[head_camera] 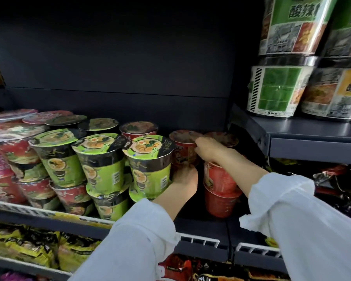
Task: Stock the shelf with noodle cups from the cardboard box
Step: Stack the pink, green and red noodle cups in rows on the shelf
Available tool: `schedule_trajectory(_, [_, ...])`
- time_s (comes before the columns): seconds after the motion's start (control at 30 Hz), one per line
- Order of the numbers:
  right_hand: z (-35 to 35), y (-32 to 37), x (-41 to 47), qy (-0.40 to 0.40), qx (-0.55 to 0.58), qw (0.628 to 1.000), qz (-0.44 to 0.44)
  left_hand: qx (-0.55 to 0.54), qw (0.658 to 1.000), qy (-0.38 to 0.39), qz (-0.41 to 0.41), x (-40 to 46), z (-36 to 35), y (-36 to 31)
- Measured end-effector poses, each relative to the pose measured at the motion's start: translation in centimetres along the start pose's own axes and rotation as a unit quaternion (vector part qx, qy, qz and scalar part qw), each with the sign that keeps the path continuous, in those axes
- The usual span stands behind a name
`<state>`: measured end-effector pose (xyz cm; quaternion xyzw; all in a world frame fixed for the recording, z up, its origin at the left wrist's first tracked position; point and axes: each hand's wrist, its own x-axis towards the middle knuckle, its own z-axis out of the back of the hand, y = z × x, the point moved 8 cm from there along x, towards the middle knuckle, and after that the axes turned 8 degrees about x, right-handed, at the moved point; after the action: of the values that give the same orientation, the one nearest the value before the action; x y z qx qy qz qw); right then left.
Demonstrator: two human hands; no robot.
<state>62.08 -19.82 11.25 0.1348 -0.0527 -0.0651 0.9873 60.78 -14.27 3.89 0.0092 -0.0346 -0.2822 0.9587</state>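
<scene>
**Dark shelf, two hands on a red noodle cup**

Dark metal panels form the back of the shelf [203,226], and all places below are given from the red noodle cup [183,154] that stands in the second row.

The fingers [198,141] of the right hand [210,150] are curled over the top edge of this red noodle cup, at its right side, and they touch the lid. The left hand [185,178] is at the lower front of the same cup; its fingers are closed around the base, but the fingertips are hidden behind the cup, so I cannot tell how firm the hold is. Both arms wear white sleeves [292,216].

Just right of the red noodle cup there is a stack of red cups [219,191], partly covered by the right forearm. Just left of it stand green noodle cups [150,163] in stacks of two, in a row along the front of the shelf. Further left are more cups in red and pink [0,175]. Above and to the right, on a higher shelf, large green bowls [276,90] are stacked. Below, on the lower shelf, lie yellow packets [28,246].
</scene>
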Motion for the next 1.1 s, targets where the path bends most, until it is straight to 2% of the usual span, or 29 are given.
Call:
schedule_trajectory(0.13, [-0.5, -0.7, 1.4, 0.021, -0.004, 1.000, -0.005, 0.080, 0.997, 0.014, 0.013, 1.6, -0.4, -0.5])
schedule_trajectory(0.27, [0.8, -1.1, 2.4, -0.038, 0.003, 0.999, -0.027, 0.131, 0.991, -0.035, -0.011, 3.1, 0.8, -1.6])
schedule_trajectory(0.47, [-0.1, -1.7, 3.5, -0.007, 0.037, 0.999, -0.015, 0.174, 0.981, -0.083, -0.030, 3.7, 2.0, -1.6])
schedule_trajectory(0.7, [0.5, -1.4, 3.0, -0.016, 0.053, 0.998, -0.020, 0.218, 0.971, -0.067, -0.077, 3.1, 2.3, -2.2])
schedule_trajectory(0.9, [0.8, 0.9, 0.5, -0.036, 0.060, 0.997, 0.045, 0.251, 0.959, -0.094, -0.089, -0.6, 2.9, -1.3])
schedule_trajectory(1.1, [0.9, 2.4, -1.9, -0.007, 0.044, 0.997, 0.067, 0.268, 0.947, -0.113, -0.138, -3.9, 2.7, -2.5])
